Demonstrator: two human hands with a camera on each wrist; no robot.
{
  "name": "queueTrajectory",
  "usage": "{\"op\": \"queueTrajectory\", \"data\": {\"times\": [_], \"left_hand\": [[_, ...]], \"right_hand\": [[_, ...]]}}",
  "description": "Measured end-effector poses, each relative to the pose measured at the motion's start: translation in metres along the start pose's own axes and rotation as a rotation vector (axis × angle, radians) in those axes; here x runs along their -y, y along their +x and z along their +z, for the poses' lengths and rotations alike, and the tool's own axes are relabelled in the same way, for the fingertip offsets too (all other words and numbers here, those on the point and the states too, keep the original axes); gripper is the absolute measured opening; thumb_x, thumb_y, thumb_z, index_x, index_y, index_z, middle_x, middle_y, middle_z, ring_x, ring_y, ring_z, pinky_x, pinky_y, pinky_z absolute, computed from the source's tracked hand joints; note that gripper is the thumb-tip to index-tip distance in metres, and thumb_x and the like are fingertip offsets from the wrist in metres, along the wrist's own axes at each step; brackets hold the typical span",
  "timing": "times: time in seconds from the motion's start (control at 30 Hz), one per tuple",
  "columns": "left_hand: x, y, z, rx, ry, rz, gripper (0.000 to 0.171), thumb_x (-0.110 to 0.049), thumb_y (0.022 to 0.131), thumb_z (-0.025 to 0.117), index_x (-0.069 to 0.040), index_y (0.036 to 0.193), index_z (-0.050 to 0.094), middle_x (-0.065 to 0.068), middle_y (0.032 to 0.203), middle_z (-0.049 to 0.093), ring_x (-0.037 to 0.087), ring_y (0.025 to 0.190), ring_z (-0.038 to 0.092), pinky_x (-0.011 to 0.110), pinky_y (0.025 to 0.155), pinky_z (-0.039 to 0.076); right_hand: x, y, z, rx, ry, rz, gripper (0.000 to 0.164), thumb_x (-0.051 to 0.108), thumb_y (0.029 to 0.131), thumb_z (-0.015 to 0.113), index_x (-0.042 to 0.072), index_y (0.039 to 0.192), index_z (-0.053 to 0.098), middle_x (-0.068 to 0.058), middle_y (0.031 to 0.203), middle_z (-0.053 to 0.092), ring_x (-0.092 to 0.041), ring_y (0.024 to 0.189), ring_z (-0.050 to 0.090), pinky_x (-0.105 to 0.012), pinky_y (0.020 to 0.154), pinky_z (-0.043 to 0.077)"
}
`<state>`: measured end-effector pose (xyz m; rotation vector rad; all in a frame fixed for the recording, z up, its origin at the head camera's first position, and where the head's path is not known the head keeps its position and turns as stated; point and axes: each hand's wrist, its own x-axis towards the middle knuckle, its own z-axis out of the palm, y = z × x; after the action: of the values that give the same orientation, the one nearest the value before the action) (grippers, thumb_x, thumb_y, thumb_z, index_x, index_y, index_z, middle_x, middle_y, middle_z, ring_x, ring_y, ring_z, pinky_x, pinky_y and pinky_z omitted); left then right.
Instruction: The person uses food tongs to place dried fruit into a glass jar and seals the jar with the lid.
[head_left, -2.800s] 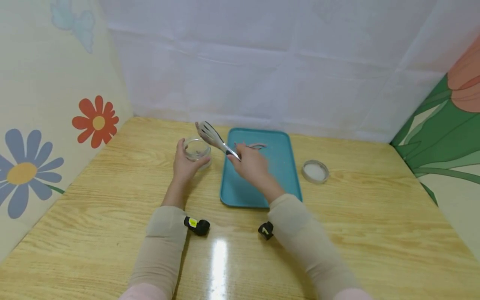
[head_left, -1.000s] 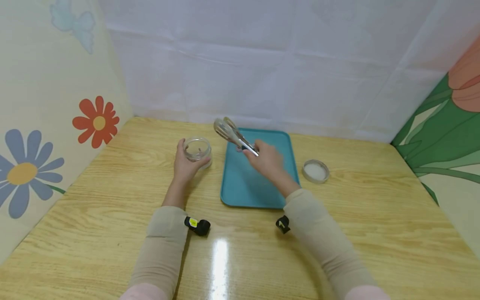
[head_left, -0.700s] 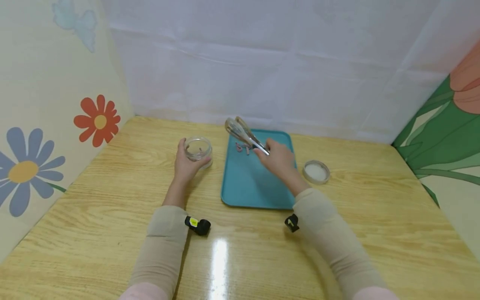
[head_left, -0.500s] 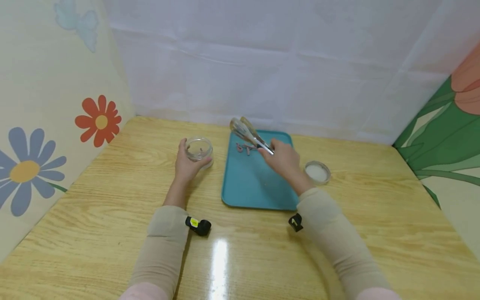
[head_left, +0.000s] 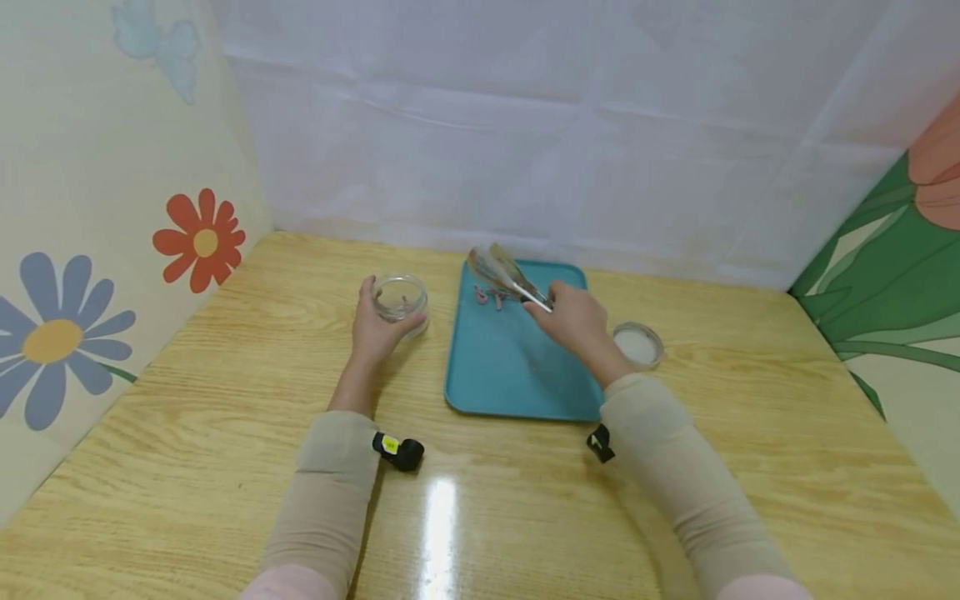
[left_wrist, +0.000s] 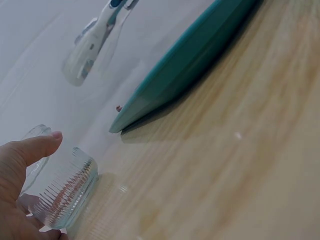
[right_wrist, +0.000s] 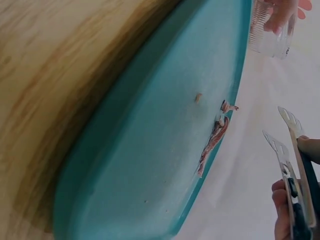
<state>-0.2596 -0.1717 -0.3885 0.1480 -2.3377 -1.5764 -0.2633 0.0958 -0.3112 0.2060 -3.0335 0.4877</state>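
Note:
On the left, my left hand (head_left: 375, 333) grips a clear glass jar (left_wrist: 75, 192) standing on the table, thumb and fingers round its side. The jar has no lid on, and some reddish-brown bits show through its ribbed wall. With my right hand (head_left: 576, 321) I hold metal tongs (head_left: 525, 292) above the far part of a blue tray (head_left: 517, 375). The tongs' slotted ends are apart, and nothing shows between them in the right wrist view. Beneath, thin reddish-brown strips (right_wrist: 214, 142), perhaps of meat, lie near the tray's far edge.
A round lid (head_left: 637, 344) with a pale inside lies on the wooden table (head_left: 750, 400), to the right of the tray. One small crumb (right_wrist: 198, 97) sits apart from the strips. A white cloth (head_left: 480, 150) hangs behind the table.
The tongs in my right hand have moved from above the jar rightward to above the tray, then dipped a little; their ends have spread apart. My left hand stays on the jar.

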Motion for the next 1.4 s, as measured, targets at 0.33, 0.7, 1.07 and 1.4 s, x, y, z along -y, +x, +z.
{"op": "queueTrajectory", "data": {"times": [0.33, 0.7, 1.07, 1.4], "left_hand": [[0.000, 0.000, 0.000, 0.001, 0.005, 0.003, 0.097, -0.024, 0.064, 0.076, -0.012, 0.137, 0.014, 0.018, 0.132, 0.029, 0.033, 0.119, 0.026, 0.044, 0.096, 0.021], [-0.002, 0.000, 0.000, -0.001, 0.011, -0.004, 0.097, -0.024, 0.064, 0.077, -0.011, 0.137, 0.014, 0.017, 0.132, 0.030, 0.032, 0.119, 0.027, 0.042, 0.096, 0.022], [-0.004, -0.001, 0.000, 0.002, 0.004, -0.014, 0.096, -0.024, 0.065, 0.076, -0.010, 0.137, 0.014, 0.017, 0.133, 0.028, 0.030, 0.120, 0.026, 0.041, 0.096, 0.022], [-0.003, -0.001, 0.000, 0.003, 0.025, -0.008, 0.097, -0.025, 0.064, 0.076, -0.011, 0.137, 0.014, 0.017, 0.133, 0.029, 0.031, 0.120, 0.026, 0.042, 0.096, 0.021]], "right_hand": [[0.000, 0.003, 0.011, 0.073, -0.079, -0.004, 0.042, 0.052, 0.081, 0.047, 0.010, 0.080, 0.047, -0.006, 0.066, 0.050, -0.020, 0.055, 0.046, -0.033, 0.045, 0.035], [0.001, 0.006, 0.021, 0.110, -0.126, 0.012, 0.044, 0.050, 0.081, 0.049, 0.008, 0.092, 0.052, -0.007, 0.072, 0.052, -0.021, 0.057, 0.050, -0.034, 0.046, 0.039], [0.004, 0.008, 0.025, 0.125, -0.143, 0.026, 0.036, 0.047, 0.082, 0.050, 0.011, 0.077, 0.048, -0.006, 0.062, 0.048, -0.019, 0.051, 0.044, -0.031, 0.041, 0.032], [0.005, 0.007, 0.025, 0.144, -0.197, 0.007, 0.028, 0.041, 0.083, 0.053, 0.014, 0.081, 0.050, -0.004, 0.064, 0.051, -0.019, 0.053, 0.048, -0.032, 0.042, 0.035]]}}
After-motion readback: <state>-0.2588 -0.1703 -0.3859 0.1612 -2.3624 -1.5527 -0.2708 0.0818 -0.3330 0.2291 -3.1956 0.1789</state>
